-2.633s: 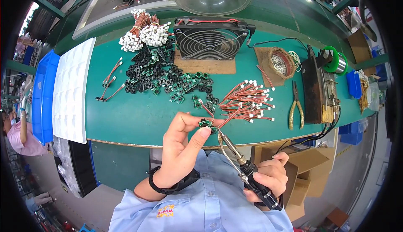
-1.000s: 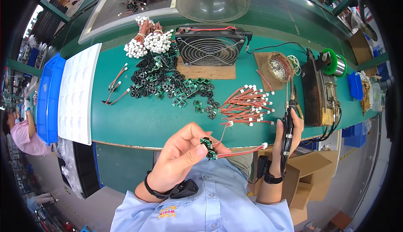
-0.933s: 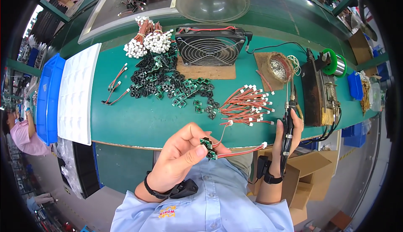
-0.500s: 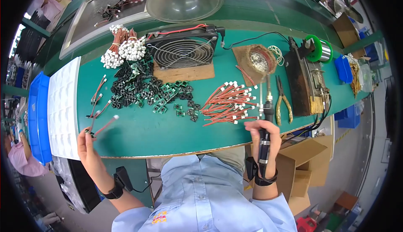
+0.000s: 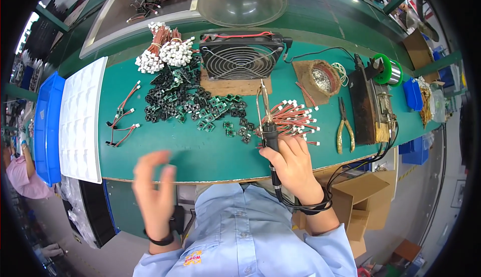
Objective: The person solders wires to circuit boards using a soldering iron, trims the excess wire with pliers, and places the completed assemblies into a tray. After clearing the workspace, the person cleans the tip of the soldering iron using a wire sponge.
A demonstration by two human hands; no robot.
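Note:
My right hand (image 5: pixel 295 169) is wrapped round the black handle of a soldering iron (image 5: pixel 271 136), whose tip points away from me toward the fan. Under and beside the iron lies a fan-shaped pile of red-and-black wire leads (image 5: pixel 293 118) with white connectors. My left hand (image 5: pixel 154 192), smeared by motion, hangs over the near table edge with fingers apart and nothing in them. Left of the middle, small green circuit boards (image 5: pixel 205 125) spread out beside a heap of black parts (image 5: pixel 173 94). Wired boards (image 5: pixel 121 137) lie near the white tray.
A white moulded tray (image 5: pixel 82 121) and a blue bin (image 5: pixel 47 126) stand at left. A black fan (image 5: pixel 242 61) sits at the back. Rightward are a round tin (image 5: pixel 323 80), pliers (image 5: pixel 344 129), a solder spool (image 5: pixel 395 71) and a dark soldering unit (image 5: pixel 362 106).
My left hand has let go of a wired board, now lying beside the others, and moved right and nearer to me. My right hand has brought the soldering iron leftward, over the wire leads.

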